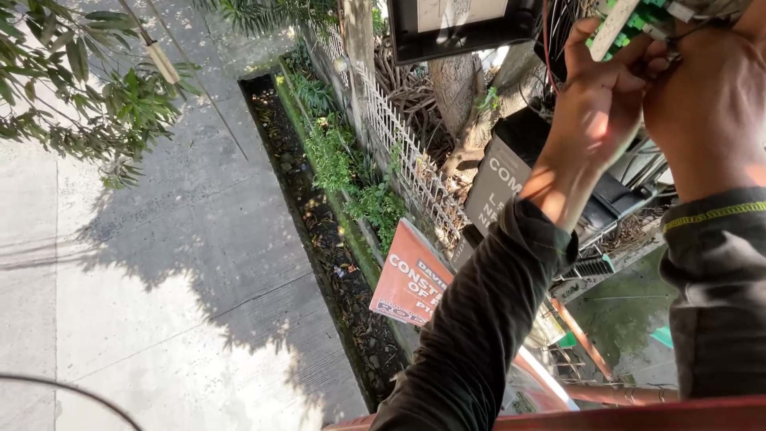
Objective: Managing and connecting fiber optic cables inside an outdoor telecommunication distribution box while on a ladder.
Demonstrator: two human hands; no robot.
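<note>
The concrete road (pixel 159 263) fills the view from nine o'clock down to six, seen from high above, with leaf shadow across it. Beside it a narrow drainage ditch (pixel 319 223) runs from twelve o'clock toward six, its bed dark with dead leaves, and a strip of green plants (pixel 343 168) lines its far edge. A white picket fence (pixel 407 160) follows the plants, partly hidden behind them. Leafy branches (pixel 88 88) hang in at ten o'clock.

Near the centre an orange sign (pixel 411 279) leans below a grey sign (pixel 499 179); both are cut off by the dark sleeve (pixel 487 319) of the left arm, which rises from six o'clock toward one. A black box (pixel 455 28) sits at twelve o'clock, its top out of frame.

The left hand (pixel 594 108) is raised at one o'clock, fingers curled up against a green terminal block (pixel 630 24) with a white strip, touching it; most of that part is cut off by the top edge. The right hand (pixel 706 104) at two o'clock is seen from its back, so I cannot tell whether its fingers are closed on anything. Thin wires (pixel 550 48), one red, hang just beside the left hand.
</note>
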